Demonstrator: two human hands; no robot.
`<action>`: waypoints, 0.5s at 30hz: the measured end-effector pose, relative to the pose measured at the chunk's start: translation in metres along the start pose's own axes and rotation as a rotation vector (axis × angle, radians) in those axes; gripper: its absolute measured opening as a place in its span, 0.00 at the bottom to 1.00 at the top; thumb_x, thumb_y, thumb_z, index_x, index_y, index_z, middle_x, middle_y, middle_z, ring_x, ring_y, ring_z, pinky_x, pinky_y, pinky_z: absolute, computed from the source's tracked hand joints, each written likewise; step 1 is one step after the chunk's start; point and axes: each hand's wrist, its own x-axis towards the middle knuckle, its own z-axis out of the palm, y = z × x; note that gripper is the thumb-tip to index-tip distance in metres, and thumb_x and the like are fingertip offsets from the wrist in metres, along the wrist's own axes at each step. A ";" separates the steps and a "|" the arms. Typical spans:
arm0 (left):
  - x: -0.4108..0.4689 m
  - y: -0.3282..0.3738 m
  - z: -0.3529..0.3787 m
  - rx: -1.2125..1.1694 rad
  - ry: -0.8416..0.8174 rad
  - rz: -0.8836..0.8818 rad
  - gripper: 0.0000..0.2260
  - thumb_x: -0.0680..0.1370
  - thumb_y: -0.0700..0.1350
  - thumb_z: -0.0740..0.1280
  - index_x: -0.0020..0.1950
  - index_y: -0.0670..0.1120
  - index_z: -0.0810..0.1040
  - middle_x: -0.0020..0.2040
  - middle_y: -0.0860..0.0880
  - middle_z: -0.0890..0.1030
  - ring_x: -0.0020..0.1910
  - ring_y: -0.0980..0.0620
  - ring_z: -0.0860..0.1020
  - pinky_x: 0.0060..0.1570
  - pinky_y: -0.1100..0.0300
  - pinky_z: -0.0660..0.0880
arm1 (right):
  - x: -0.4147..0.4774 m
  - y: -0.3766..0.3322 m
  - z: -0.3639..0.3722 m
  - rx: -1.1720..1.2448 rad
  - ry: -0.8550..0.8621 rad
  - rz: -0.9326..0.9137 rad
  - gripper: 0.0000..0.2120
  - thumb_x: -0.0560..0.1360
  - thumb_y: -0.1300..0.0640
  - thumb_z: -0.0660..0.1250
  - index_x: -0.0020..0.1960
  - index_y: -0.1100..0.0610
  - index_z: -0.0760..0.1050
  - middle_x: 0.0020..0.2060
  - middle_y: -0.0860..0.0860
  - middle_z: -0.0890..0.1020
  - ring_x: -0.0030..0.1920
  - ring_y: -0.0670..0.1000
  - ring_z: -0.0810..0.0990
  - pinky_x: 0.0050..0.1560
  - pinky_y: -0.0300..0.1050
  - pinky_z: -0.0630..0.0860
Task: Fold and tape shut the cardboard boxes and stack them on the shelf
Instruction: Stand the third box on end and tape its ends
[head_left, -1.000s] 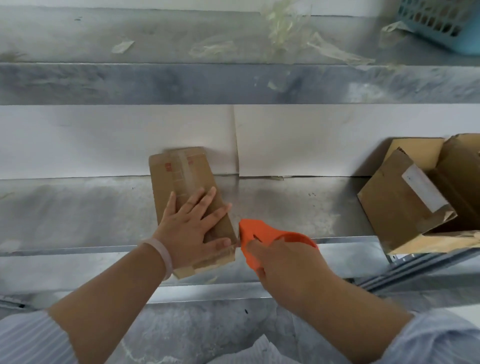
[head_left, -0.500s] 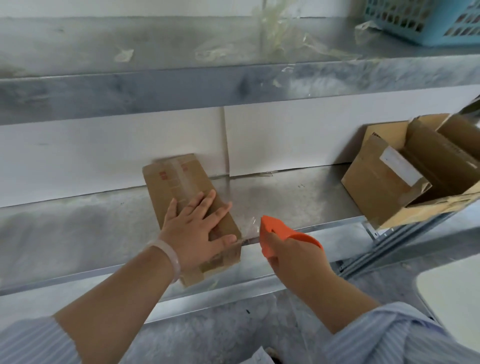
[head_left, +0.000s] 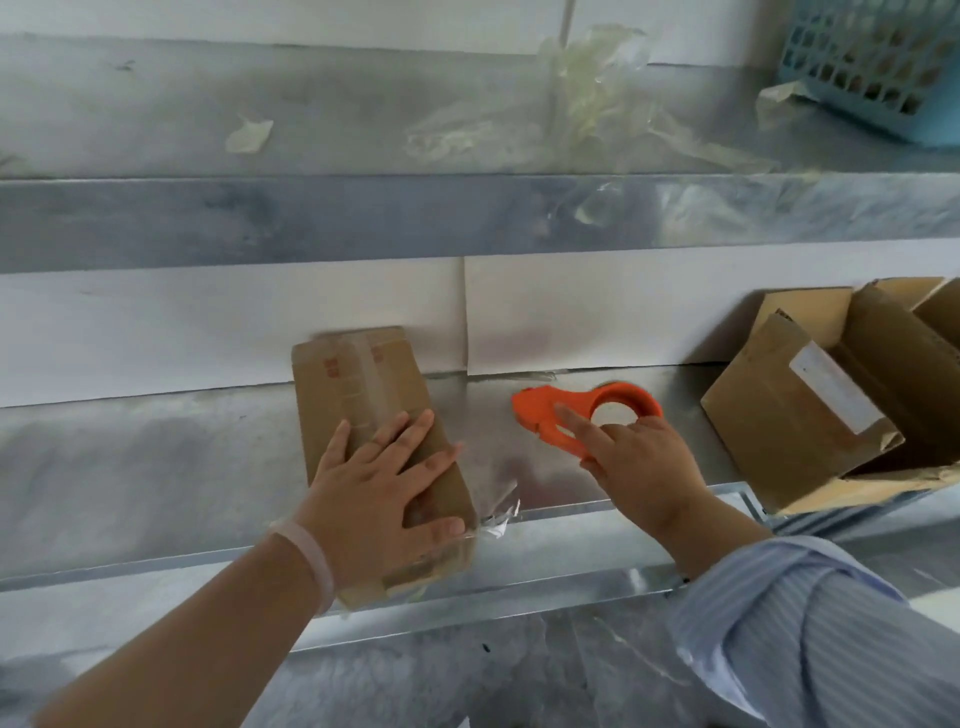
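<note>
A flat, taped cardboard box (head_left: 358, 395) lies on the middle metal shelf (head_left: 156, 467), its near end hanging over the front edge. My left hand (head_left: 374, 493) presses flat on its near half, fingers spread, thumb along the near right edge. A loose strip of clear tape (head_left: 498, 512) sticks out at the box's right corner. To the right, the orange tape dispenser (head_left: 540, 410) rests on the shelf. My right hand (head_left: 639, 467) holds its handle, index finger stretched along it.
Open cardboard boxes (head_left: 789, 415) lean at the shelf's right end. On the upper shelf (head_left: 363, 218) lie crumpled clear film (head_left: 592, 104) and tape scraps, with a blue plastic basket (head_left: 872, 57) at the far right. A white wall panel backs the shelves.
My right hand has carried the orange dispenser from the box's near right corner up and right onto the shelf. The tape strip now hangs free. The left hand stays on the box.
</note>
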 end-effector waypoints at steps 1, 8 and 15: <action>0.000 -0.001 0.001 -0.001 0.021 0.005 0.37 0.70 0.78 0.36 0.77 0.68 0.49 0.79 0.56 0.46 0.79 0.52 0.48 0.74 0.37 0.44 | 0.004 0.006 0.010 -0.033 -0.007 -0.037 0.42 0.67 0.54 0.78 0.75 0.50 0.61 0.31 0.51 0.81 0.27 0.56 0.78 0.37 0.50 0.76; 0.000 -0.002 0.008 0.035 0.090 0.011 0.33 0.74 0.76 0.47 0.77 0.65 0.56 0.79 0.54 0.59 0.77 0.51 0.59 0.70 0.40 0.52 | 0.021 0.018 0.068 -0.064 0.195 -0.120 0.30 0.71 0.62 0.60 0.72 0.45 0.70 0.37 0.56 0.80 0.32 0.58 0.76 0.47 0.53 0.71; -0.001 -0.001 0.005 0.013 0.101 0.017 0.34 0.74 0.76 0.50 0.78 0.66 0.52 0.79 0.55 0.57 0.78 0.53 0.54 0.72 0.43 0.49 | -0.008 -0.010 0.087 0.004 0.115 -0.117 0.35 0.68 0.58 0.64 0.75 0.46 0.67 0.58 0.64 0.77 0.55 0.64 0.77 0.64 0.59 0.68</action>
